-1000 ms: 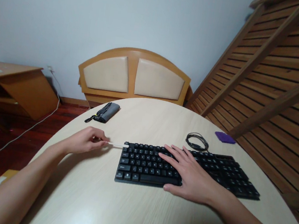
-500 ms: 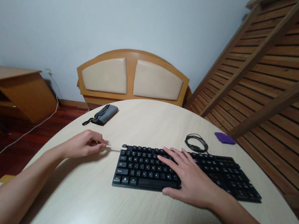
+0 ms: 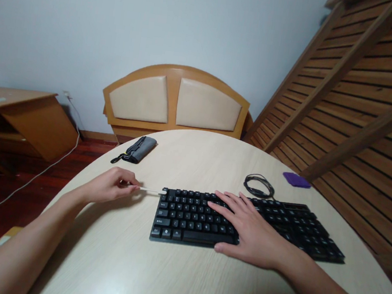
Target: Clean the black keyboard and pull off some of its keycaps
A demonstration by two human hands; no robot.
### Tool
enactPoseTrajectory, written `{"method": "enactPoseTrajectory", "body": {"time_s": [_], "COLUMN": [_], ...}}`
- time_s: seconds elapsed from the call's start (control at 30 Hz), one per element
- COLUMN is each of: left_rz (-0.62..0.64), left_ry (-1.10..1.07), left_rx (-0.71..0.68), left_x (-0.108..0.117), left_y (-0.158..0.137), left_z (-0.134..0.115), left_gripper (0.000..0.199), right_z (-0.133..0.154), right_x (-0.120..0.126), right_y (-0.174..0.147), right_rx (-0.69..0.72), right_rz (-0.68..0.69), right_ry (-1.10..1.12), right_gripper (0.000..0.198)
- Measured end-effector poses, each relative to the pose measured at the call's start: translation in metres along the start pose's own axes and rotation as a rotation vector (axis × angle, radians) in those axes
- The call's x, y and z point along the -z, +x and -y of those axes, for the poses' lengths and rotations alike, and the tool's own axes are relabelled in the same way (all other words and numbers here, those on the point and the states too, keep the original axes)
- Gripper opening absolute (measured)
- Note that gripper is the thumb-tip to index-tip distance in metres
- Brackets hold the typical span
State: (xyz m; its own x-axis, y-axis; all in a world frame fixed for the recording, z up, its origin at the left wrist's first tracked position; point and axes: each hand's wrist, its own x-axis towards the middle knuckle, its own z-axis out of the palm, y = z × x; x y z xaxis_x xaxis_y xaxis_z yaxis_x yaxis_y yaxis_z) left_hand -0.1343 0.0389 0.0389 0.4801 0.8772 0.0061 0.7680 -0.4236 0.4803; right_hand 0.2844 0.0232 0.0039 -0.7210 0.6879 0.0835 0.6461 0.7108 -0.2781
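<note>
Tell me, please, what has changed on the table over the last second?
Almost nothing: the left hand keeps the thin white stick pinched with its tip at the keyboard's top-left corner, and the right hand stays flat on the keys. Only the camera shifted slightly.

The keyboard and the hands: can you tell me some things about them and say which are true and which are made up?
1. The right hand lies flat on the black keyboard. True.
2. The left hand holds a thin white stick whose tip meets the keyboard's far left corner. True.
3. The keyboard's cable is stretched out straight. False: it lies coiled behind the keyboard.
4. The grey pouch sits on the keyboard. False: it lies apart, near the table's far left edge.
5. A purple thing lies at the table's far right. True.
</note>
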Motion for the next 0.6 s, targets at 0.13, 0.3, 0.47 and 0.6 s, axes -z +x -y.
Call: {"method": "enactPoseTrajectory", "body": {"time_s": [0.13, 0.3, 0.47, 0.6], "left_rz": [-0.02, -0.062, -0.091, -0.076], "left_ry": [0.035, 0.061, 0.061, 0.028], "left_rx": [-0.033, -0.065, -0.042, -0.069], "left_x": [0.001, 0.006, 0.008, 0.005], "left_y": [0.0, -0.004, -0.007, -0.006], "left_z": [-0.001, 0.003, 0.011, 0.014], "left_gripper": [0.033, 0.031, 0.03, 0.028], "right_z": [0.0, 0.001, 0.001, 0.0], "right_x": [0.0, 0.001, 0.001, 0.0], "right_y": [0.0, 0.0, 0.001, 0.001], "right_rx": [0.002, 0.004, 0.007, 0.013], "right_rz": [-0.009, -0.009, -0.006, -0.004], "right_ry": [0.001, -0.001, -0.012, -0.022], "right_gripper": [0.086, 0.085, 0.086, 0.086]}}
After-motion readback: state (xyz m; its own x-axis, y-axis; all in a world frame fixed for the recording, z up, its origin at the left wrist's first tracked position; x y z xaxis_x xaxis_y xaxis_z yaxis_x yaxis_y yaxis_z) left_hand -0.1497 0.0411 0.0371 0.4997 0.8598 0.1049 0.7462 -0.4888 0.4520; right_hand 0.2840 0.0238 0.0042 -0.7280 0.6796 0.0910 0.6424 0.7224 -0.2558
